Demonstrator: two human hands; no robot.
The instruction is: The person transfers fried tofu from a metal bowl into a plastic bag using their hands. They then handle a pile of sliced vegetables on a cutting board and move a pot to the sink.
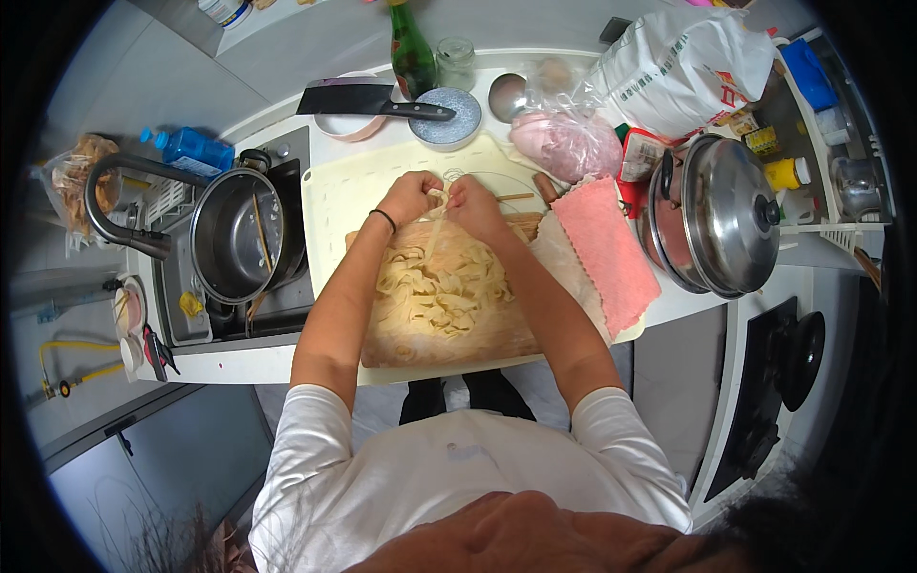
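My left hand, with a dark band at the wrist, pinches a pale dough strip over the far part of a wooden board. Close against it, my right hand has its fingertips bent onto the same dough. One end of the strip hangs towards a loose heap of flat cut noodles between my forearms. The fingers partly hide the piece they hold. Beneath the wooden board lies a larger cream cutting mat.
A cleaver rests across a pink-rimmed bowl and a blue patterned bowl. A green bottle stands behind. Left, a metal pot sits in the sink; right are a pink cloth and a lidded steel pot.
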